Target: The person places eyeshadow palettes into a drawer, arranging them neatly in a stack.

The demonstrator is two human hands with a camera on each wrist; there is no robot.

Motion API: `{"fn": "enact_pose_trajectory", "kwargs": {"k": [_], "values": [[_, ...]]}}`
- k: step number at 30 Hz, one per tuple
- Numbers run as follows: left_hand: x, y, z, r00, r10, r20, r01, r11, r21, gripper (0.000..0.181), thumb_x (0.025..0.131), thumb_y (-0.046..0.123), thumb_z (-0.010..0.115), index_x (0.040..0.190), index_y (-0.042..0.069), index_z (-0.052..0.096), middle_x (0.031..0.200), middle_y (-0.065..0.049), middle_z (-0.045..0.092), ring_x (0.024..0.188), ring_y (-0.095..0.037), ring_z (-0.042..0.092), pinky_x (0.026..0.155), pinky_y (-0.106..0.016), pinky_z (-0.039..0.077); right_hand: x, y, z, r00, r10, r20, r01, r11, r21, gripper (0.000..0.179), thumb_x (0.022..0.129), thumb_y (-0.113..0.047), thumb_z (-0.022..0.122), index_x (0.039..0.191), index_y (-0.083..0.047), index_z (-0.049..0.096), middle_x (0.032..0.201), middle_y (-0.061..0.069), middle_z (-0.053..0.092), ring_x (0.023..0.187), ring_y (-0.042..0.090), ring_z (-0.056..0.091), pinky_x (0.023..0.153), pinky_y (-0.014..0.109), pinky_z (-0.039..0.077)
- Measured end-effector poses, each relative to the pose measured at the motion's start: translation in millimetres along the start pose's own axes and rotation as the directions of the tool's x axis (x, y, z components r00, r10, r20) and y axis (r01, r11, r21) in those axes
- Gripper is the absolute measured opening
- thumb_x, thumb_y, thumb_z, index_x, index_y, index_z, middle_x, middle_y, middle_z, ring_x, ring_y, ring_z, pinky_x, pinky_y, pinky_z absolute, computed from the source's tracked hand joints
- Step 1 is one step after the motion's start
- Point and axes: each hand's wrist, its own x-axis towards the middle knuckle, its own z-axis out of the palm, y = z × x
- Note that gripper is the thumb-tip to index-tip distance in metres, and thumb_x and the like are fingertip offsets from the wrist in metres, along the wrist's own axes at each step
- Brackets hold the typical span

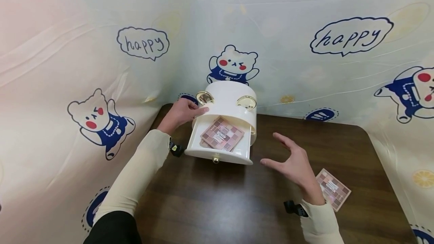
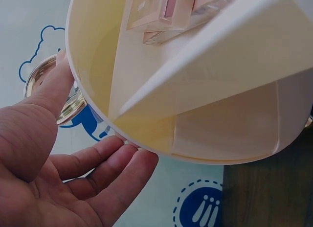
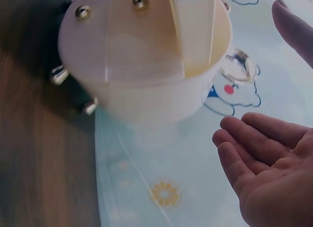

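Your left hand (image 1: 181, 113) rests straight-fingered on the box (image 1: 230, 101) at frame centre; your right hand (image 1: 295, 165), fingers released, hovers right of the drawer (image 1: 220, 150); nearer its front.

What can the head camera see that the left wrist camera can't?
Only the head view shows the right hand open above the table, a palette lying beside it, and the drawer pulled out with its knob.

Only the left wrist view shows the left hand's palm and the box's underside close up.

Both show the left hand touching the white box and palettes in the drawer.
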Motion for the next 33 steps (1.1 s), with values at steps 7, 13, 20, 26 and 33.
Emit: {"fn": "enact_pose_trajectory", "kwargs": {"k": [7,13,20,26,33], "values": [[1.0,-0.5,0.7,1.000,0.015,-0.008,-0.015,1.000,0.000,0.057,0.082,0.062,0.075,0.106,0.010,0.076,0.099,-0.009,0.067,0.092,-0.027,0.059,0.071,-0.035,0.052,-9.2,18,-10,0.999,0.025,-0.039,-0.027,0.998,-0.055,0.093,0.075,-0.047,0.088,0.150,-0.013,0.045,0.151,0.012,0.046,0.138,0.037,0.039,0.104,0.065,0.033],[0.5,-0.1,-0.2,1.000,0.023,-0.009,-0.023,1.000,0.005,0.055,0.082,0.062,0.075,0.101,0.011,0.076,0.096,-0.010,0.066,0.091,-0.028,0.058,0.069,-0.034,0.050,-18.3,33,-20,0.996,0.060,-0.073,-0.066,0.994,-0.084,0.094,0.075,-0.047,0.088,0.151,-0.012,0.044,0.152,0.015,0.045,0.137,0.040,0.040,0.103,0.065,0.034],[-1.2,0.4,-0.7,1.000,0.020,-0.007,-0.019,1.000,0.010,0.056,0.081,0.064,0.074,0.099,0.011,0.077,0.096,-0.011,0.067,0.089,-0.026,0.056,0.067,-0.034,0.048,-28.2,43,-34,0.991,0.079,-0.105,-0.089,0.992,-0.090,0.093,0.078,-0.043,0.087,0.152,-0.010,0.042,0.152,0.017,0.044,0.136,0.042,0.040,0.101,0.066,0.035],[-1.9,-0.6,-0.7,1.000,0.023,-0.005,-0.023,1.000,0.000,0.052,0.081,0.063,0.074,0.091,0.013,0.077,0.089,-0.010,0.066,0.088,-0.028,0.057,0.065,-0.034,0.046,-35.3,52,-42,0.988,0.118,-0.103,-0.126,0.989,-0.073,0.096,0.080,-0.041,0.086,0.155,-0.009,0.037,0.154,0.019,0.040,0.137,0.044,0.038,0.101,0.066,0.035],[-1.9,-0.5,0.2,0.999,0.042,-0.009,-0.043,0.999,-0.001,0.052,0.081,0.064,0.075,0.086,0.012,0.076,0.084,-0.009,0.064,0.084,-0.026,0.056,0.065,-0.034,0.046,-44.6,68,-48,0.981,0.167,-0.099,-0.179,0.975,-0.134,0.101,0.080,-0.046,0.084,0.156,-0.003,0.032,0.153,0.025,0.038,0.136,0.047,0.038,0.099,0.067,0.036]]}}
